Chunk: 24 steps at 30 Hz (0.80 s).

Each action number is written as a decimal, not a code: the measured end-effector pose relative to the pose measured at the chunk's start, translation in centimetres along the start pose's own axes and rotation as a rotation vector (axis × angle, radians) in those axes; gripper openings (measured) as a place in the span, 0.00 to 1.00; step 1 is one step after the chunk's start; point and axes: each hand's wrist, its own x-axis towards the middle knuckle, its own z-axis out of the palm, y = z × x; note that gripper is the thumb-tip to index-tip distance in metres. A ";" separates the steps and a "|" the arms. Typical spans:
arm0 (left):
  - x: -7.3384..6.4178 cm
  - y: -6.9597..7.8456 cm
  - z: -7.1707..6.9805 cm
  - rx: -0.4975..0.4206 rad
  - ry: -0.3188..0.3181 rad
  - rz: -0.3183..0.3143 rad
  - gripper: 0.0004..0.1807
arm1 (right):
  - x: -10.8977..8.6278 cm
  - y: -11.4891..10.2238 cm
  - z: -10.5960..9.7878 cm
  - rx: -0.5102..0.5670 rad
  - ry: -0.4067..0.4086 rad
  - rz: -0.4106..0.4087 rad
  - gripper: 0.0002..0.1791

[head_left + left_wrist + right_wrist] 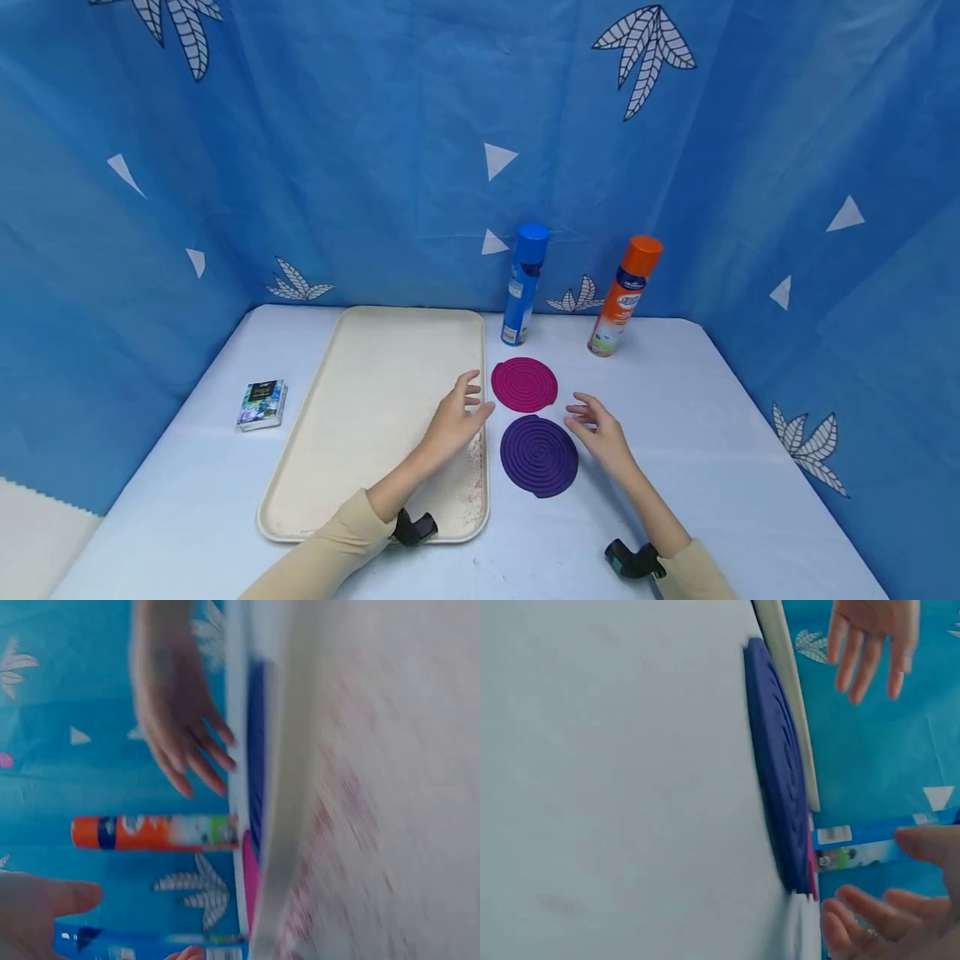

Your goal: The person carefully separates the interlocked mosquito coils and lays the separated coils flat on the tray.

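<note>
Sleeves (330,542) lead to left hand (453,417) and right hand (600,432), both empty, fingers loose, around purple mat (539,456). Probably reaching; gripping calls for closer fingers.

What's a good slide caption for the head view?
Left hand above a cream rectangular tray, right hand above a white table, round purple spiral mat and round magenta spiral mat between them.

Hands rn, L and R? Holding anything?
Left hand: open, holding nothing, over the cream tray.
Right hand: open, fingers loosely bent, holding nothing, near the purple spiral mat.
</note>
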 end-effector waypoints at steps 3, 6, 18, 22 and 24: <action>-0.7 0.5 0.9 -0.050 -0.113 -0.063 0.33 | -0.8 0.2 0.4 0.001 -0.003 0.054 0.27; -1.5 0.4 2.2 -0.062 -0.192 -0.099 0.37 | -1.4 0.1 0.8 -0.007 0.009 0.092 0.27; -3.0 0.0 5.1 -0.118 -0.162 -0.077 0.39 | -2.3 0.1 2.3 0.001 0.068 0.069 0.25; -2.9 -0.2 5.4 -0.171 -0.113 -0.084 0.33 | -2.3 0.1 2.4 0.132 0.087 0.132 0.25; -2.8 -0.3 5.4 -0.176 -0.093 -0.078 0.30 | -2.2 0.2 2.3 0.191 0.101 0.168 0.25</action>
